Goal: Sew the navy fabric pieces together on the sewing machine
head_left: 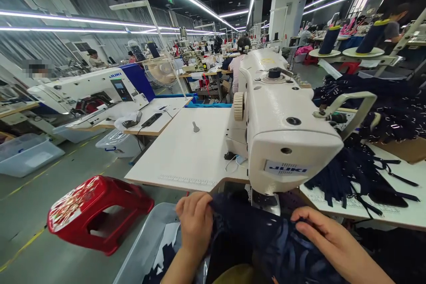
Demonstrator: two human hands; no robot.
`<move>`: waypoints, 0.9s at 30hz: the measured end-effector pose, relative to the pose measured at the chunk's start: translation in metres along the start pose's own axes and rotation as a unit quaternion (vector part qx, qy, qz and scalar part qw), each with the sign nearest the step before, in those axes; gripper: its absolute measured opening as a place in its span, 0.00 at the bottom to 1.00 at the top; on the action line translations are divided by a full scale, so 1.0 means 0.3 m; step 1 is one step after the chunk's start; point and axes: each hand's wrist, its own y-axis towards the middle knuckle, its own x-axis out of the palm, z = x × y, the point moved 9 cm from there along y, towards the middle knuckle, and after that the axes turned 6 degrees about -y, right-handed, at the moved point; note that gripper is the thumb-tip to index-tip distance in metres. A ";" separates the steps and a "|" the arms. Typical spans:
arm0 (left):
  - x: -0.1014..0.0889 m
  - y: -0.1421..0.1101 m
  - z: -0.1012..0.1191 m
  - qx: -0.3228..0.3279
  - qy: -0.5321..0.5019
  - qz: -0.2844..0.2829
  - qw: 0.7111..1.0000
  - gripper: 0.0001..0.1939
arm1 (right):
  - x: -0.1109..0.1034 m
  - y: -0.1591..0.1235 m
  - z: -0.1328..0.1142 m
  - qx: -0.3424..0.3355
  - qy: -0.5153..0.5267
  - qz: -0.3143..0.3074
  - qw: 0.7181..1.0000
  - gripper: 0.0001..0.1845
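Note:
A dark navy piece of fabric (242,219) is stretched between my two hands, just in front of a white sewing machine (286,142). My left hand (195,217) grips its left end with curled fingers. On the right, my right hand (319,230) pinches the fabric's edge between thumb and fingers. The machine's presser foot area (266,202) sits over the middle of the cloth; whether it presses on it I cannot tell. Below, more navy cloth (286,257) hangs in folds over my lap.
Navy straps with metal parts (346,177) are heaped on the right of the worktable (179,159). A small flat metal piece (195,127) lies on the left side. At lower left are a red stool (100,213) and a clear plastic bin (143,244). Another JUKI machine (93,84) stands beyond.

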 end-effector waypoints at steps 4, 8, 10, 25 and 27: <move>0.015 0.010 -0.027 -0.005 0.059 -0.028 0.998 0.09 | 0.012 0.065 -0.177 -0.148 -0.161 0.153 0.964 0.11; 0.120 -0.022 0.170 0.176 0.030 -0.163 0.970 0.19 | 0.065 0.073 -0.262 -0.222 -0.332 0.251 0.882 0.15; 0.163 -0.062 0.284 0.277 -0.007 -0.231 0.933 0.23 | 0.072 0.079 -0.247 -0.195 -0.329 0.239 0.893 0.14; 0.221 -0.078 0.319 0.208 -0.027 -0.315 0.926 0.22 | 0.068 0.135 0.070 0.078 0.043 0.123 0.988 0.12; 0.224 -0.075 0.316 0.201 -0.035 -0.311 0.928 0.23 | 0.070 0.141 0.066 0.075 0.026 0.115 0.990 0.10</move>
